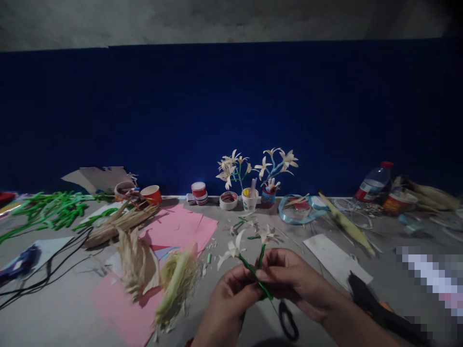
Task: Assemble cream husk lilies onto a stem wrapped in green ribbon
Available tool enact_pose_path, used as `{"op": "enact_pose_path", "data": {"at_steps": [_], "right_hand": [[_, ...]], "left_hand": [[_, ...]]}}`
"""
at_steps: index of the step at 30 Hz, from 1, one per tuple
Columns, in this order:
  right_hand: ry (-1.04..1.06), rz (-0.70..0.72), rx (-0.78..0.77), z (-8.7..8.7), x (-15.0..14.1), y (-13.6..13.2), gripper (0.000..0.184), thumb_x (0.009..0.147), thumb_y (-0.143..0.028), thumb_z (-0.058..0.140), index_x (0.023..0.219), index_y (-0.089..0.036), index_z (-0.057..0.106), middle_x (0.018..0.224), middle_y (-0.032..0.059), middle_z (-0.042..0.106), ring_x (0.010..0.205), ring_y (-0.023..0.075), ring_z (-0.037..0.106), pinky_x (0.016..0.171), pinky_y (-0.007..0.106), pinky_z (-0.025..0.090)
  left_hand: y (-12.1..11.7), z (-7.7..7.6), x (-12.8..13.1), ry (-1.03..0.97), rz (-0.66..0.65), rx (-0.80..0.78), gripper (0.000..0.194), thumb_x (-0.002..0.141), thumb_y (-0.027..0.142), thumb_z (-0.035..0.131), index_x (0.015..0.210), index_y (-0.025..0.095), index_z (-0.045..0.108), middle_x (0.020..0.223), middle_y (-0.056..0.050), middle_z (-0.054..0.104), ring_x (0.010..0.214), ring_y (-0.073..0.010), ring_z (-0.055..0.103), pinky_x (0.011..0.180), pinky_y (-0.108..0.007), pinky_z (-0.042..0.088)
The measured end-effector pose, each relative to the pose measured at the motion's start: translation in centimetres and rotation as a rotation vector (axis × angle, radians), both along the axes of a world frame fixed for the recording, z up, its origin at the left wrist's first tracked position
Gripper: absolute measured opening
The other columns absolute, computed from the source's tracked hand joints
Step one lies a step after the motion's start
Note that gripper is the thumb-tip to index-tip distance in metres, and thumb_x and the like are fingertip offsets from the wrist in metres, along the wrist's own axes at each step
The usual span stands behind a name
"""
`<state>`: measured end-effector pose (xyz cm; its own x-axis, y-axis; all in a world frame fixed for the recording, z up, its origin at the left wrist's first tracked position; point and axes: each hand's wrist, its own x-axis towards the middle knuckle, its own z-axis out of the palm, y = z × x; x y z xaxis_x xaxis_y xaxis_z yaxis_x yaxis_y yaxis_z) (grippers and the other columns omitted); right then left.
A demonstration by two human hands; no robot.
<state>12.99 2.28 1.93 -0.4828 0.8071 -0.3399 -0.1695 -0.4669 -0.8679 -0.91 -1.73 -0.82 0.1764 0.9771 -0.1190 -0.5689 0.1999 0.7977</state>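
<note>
the white cup point(249, 204) stands near the far edge of the grey bench point(61, 313), and a flower sprig point(248, 266) is held in front of it, on the near side. the sprig has two pale blooms on green-wrapped stems. the left hand point(235, 291) grasps the lower stem between thumb and fingers, and the right hand point(291, 274) pinches the same sprig just above, its thumb laid along the green wrapping. black-handled scissors point(288, 320) lie nearer the person than the white cup, just below the right hand.

right beside the white cup, on its right, is a blue and red cup point(268, 198), with a spray of pale flowers on blue stems point(277, 166) above it. another pale spray point(231, 168) rises by the white cup; whether its stem sits inside or behind cannot be told. left of the white cup are a low white tub point(228, 204), pink paper point(184, 224) and, farther out, dry husks point(135, 260) and bright green strands point(47, 212). well to its right stands a red-capped bottle point(374, 183), leaning.
</note>
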Motion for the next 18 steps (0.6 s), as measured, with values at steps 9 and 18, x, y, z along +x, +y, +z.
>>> {"op": "enact_pose_path", "data": {"at_steps": [9,18], "right_hand": [[-0.039,-0.013,0.036,-0.5,0.1,0.0,0.036,0.056,-0.032,0.081,0.064,-0.018,0.05,0.057,-0.0069,0.05,0.045,0.0049,0.037,0.047,0.022,0.017],[-0.021,0.003,0.063,-0.7,0.0,0.3,0.034,0.056,-0.032,0.08,0.063,-0.017,0.051,0.059,-0.0057,0.052,0.048,0.0053,0.038,0.049,0.022,0.023]], "left_hand": [[0.6,-1.3,-0.4,0.101,-0.013,0.093,0.021,0.067,0.032,0.079,0.075,0.015,0.069,0.07,-0.002,0.064,0.071,-0.0149,0.056,0.072,-0.026,0.044],[-0.3,-2.1,-0.9,0.324,0.01,0.111,0.029,0.074,0.044,0.071,0.078,0.018,0.058,0.075,0.001,0.053,0.063,-0.0107,0.044,0.055,-0.02,0.034]]}}
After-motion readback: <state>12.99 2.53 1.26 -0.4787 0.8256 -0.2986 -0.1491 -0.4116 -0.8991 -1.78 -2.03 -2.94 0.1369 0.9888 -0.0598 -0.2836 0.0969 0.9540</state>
